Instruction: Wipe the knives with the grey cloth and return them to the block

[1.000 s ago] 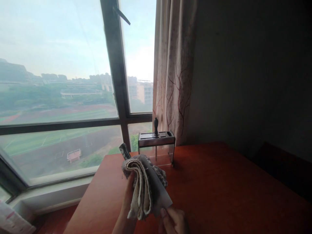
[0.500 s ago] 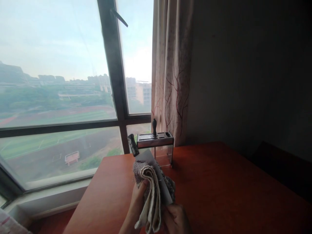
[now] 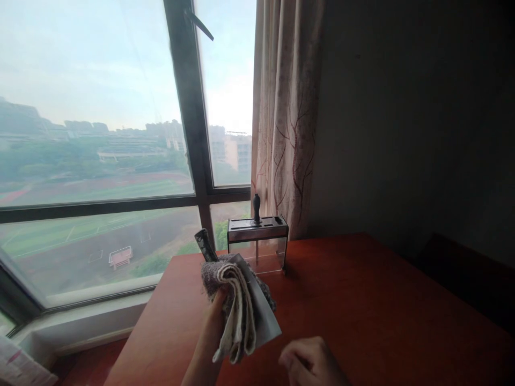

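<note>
My left hand (image 3: 217,311) is closed round a folded grey-and-white towel (image 3: 237,316), holding it above the table. A cleaver is clasped in the towel's folds; its broad blade (image 3: 263,316) sticks out at the lower right. The dark patterned cleaver handle (image 3: 206,245) points up and to the left. My right hand (image 3: 311,359) hovers to the right of the blade, apart from it, with its fingers curled in and nothing visible in them. Behind the towel stands a knife block (image 3: 257,230) with a metal top and clear sides, one black-handled tool (image 3: 256,209) upright in it.
The reddish-brown wooden table (image 3: 362,300) spreads under my hands and to the right. At its far left is a large window (image 3: 100,203) with a dark frame. A patterned curtain (image 3: 289,118) hangs behind the knife block, beside a dark wall (image 3: 410,118).
My right hand has come away from the towel and blade and moved right. The left hand has shifted the towel and cleaver a little to the left, and the blade's lower corner now shows.
</note>
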The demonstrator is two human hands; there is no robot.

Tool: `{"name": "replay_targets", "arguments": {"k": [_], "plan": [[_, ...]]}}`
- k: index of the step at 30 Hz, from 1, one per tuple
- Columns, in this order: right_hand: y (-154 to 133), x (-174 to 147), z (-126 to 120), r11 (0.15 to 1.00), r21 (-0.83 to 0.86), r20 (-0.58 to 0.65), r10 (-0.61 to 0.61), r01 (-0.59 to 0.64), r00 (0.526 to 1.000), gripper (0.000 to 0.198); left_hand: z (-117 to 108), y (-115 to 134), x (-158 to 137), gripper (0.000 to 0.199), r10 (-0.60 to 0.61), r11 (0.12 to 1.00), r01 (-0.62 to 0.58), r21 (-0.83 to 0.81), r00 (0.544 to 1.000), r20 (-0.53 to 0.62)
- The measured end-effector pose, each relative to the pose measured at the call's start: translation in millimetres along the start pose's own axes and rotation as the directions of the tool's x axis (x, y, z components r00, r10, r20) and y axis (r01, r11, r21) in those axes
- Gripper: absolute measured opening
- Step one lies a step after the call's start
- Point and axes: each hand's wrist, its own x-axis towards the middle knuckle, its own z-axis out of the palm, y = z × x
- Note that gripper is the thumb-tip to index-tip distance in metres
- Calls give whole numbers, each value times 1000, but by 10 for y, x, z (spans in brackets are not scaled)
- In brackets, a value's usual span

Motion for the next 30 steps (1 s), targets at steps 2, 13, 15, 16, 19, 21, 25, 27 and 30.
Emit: {"name": "replay_targets", "arguments": {"k": [2,13,15,16,19,21,25,27,30], "plan": [[-266,148,-231,997,75,-107,37,-29,994,46,-4,52,-7,38,93,990,-87,110,994,-57],[-1420,1517,82,765,-614,-38,-275,195,961,76,148,-81,-122,21,308,848,-344,403,939,152],[-1422,1568,167,729,-659,11,-236,184,972,72,164,-101,-152,20,329,842,-366,396,931,160],[-1418,1580,174,725,-661,28,-233,193,972,67,170,-113,-166,21,346,834,-380,399,925,158],[-1442,1650,61,748,-620,18,-288,236,957,53,185,-170,-200,26,372,805,-415,425,910,183],[-1516,1771,-92,767,-591,-48,-341,248,939,48,196,-222,-211,30,348,796,-421,435,906,241],[-1795,2163,-433,767,-584,-224,-468,267,855,39,206,-305,-179,31,279,806,-400,436,907,316],[-1961,2363,-556,729,-627,-299,-551,275,780,39,196,-327,-128,29,237,831,-346,436,929,285],[-2175,2603,-625,639,-693,-289,-670,334,684,42,160,-352,-36,30,121,900,-186,394,976,182]]}}
